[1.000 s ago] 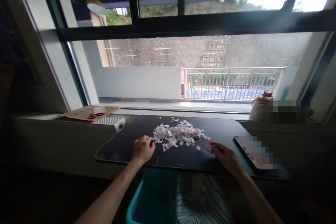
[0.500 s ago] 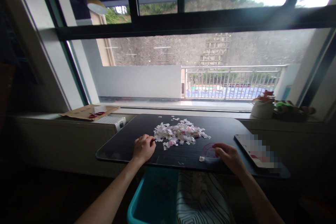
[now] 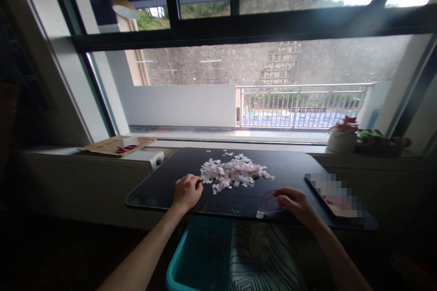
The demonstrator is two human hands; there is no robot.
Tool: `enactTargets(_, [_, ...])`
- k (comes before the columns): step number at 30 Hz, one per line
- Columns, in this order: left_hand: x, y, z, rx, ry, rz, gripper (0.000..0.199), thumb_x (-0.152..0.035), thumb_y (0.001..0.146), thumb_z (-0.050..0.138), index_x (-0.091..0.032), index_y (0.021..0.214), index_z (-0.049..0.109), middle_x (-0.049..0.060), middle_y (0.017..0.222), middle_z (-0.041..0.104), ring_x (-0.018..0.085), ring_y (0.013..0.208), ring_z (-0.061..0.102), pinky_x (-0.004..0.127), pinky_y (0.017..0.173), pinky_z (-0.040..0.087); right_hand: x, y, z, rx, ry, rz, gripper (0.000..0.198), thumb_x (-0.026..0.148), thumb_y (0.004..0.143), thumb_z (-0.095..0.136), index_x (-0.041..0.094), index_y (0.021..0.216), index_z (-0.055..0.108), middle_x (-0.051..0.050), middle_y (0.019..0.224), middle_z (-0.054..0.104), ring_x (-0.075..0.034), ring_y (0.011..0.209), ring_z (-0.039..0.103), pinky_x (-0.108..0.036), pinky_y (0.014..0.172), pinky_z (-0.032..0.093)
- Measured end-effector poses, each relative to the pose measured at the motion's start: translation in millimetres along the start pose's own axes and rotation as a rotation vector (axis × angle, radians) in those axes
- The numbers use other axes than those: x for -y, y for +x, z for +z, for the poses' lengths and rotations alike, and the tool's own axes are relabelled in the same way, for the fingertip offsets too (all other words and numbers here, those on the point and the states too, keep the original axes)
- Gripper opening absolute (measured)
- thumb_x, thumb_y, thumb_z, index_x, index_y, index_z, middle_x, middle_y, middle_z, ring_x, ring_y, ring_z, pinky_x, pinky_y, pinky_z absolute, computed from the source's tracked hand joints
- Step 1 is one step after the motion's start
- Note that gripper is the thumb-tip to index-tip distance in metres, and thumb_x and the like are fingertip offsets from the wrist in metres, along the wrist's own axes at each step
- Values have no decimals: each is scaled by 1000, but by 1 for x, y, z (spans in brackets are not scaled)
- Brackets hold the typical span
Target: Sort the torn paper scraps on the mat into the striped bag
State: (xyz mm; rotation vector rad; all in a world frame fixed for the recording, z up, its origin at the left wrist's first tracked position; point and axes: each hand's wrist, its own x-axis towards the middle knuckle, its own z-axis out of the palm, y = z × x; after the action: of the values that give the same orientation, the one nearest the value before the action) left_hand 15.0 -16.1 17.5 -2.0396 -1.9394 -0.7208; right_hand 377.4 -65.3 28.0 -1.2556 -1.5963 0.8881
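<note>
A loose pile of small white paper scraps, some tinged pink, lies in the middle of the dark table. My left hand rests at the pile's left edge with its fingers curled; a small dark spot shows at the fingertips, too unclear to name. In my right hand, pinched between thumb and fingers, is a clear plastic protractor with pink curved lines, held low over the tabletop. One scrap of paper lies beside its lower left edge, near the table's front edge.
A phone-like slab, partly blurred out, lies at the table's right. Below the front edge stands a teal bin beside patterned cloth. Red scissors lie on brown paper on the sill; a white pot stands right.
The protractor and the single scrap have shifted slightly toward me and left, bringing the scrap nearer the front edge. My left hand and the pile stay put.
</note>
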Motion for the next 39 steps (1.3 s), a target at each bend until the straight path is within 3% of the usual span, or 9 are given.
enactTargets(14, [-3, 0, -5, 16, 1, 1, 24, -27, 82, 45, -21, 93, 65, 7, 100, 65, 24, 95, 59, 40, 87, 41, 2, -1, -1, 107, 41, 9, 24, 31, 70, 58, 13, 79, 72, 1, 54, 61, -12, 51, 53, -22, 50, 42])
enactTargets(17, [-4, -1, -6, 12, -3, 4, 24, -26, 82, 45, -21, 93, 66, 7, 100, 65, 24, 95, 60, 41, 87, 41, 1, 0, -1, 54, 25, 6, 28, 35, 70, 58, 14, 82, 72, 0, 56, 63, -13, 50, 53, -23, 49, 43])
enactTargets(23, [-2, 0, -3, -12, 19, -10, 24, -27, 81, 47, -19, 93, 66, 8, 99, 64, 26, 95, 59, 41, 86, 41, -10, 9, 0, -224, -28, -56, 42, 41, 76, 55, 14, 107, 68, -4, 72, 70, -14, 51, 57, -25, 52, 47])
enactTargets(26, [0, 0, 0, -35, 34, -8, 26, -27, 81, 47, -19, 98, 65, 9, 101, 64, 26, 96, 59, 41, 87, 41, -20, 21, 4, -234, -154, -117, 41, 39, 77, 56, 16, 108, 68, -5, 79, 71, -16, 59, 62, -27, 59, 50])
enactTargets(29, [1, 0, 2, -35, 32, -10, 29, -26, 81, 47, -18, 103, 63, 9, 104, 63, 26, 98, 58, 41, 88, 41, -24, 34, 13, -242, -258, -155, 35, 39, 77, 56, 17, 99, 72, -4, 71, 71, -18, 61, 63, -29, 62, 49])
enactTargets(39, [-3, -2, -2, -8, 24, -33, 28, -26, 82, 47, -19, 104, 63, 9, 105, 62, 26, 101, 57, 41, 90, 40, -16, 32, 30, -220, -274, -188, 30, 40, 77, 56, 19, 90, 73, -2, 66, 69, -18, 59, 61, -27, 59, 47])
